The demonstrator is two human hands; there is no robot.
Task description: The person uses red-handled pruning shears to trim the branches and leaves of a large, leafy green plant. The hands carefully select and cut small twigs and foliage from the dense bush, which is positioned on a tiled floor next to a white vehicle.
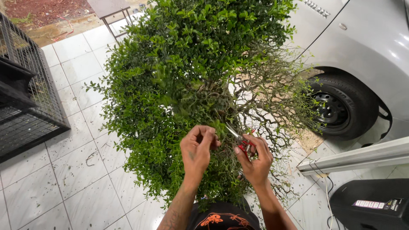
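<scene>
Left hand point(197, 147) pinches a leafy sprig point(219, 127) taut; right hand point(254, 159), closed on red-handled snips point(240, 140), should cut close to the stem.

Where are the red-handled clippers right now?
The red-handled clippers sit in the right hand, low in the middle of the head view, blades pointing up-left into the bush beside the left hand.

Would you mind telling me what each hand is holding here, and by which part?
The right hand holds small pruning shears by their red handles. The left hand pinches a leafy twig of the shrub near its tip.
</scene>
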